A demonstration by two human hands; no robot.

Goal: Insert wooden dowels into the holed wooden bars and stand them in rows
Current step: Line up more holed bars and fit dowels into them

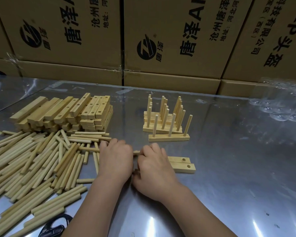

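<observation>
Right hand (154,166) curls its fingers on a dowel (136,152) above two flat bars (183,164) on the bench (229,177); left hand (115,158) lies just beside it, fingers bent down, holding what I cannot tell; loose dowels (32,168) lie beside; farther, finished rows (166,122) stand upright; a dowel entered tilted may jam in its hole, and a hasty wrist may topple those rows.

Shiny metal table (229,177) with glare patches; behind it a wall of stacked brown cardboard boxes (178,31) printed with black Chinese characters and a round logo, clear tape at seams; crumpled clear plastic packaging (280,103) at far right; unidentified black object (53,226) at near edge.
</observation>
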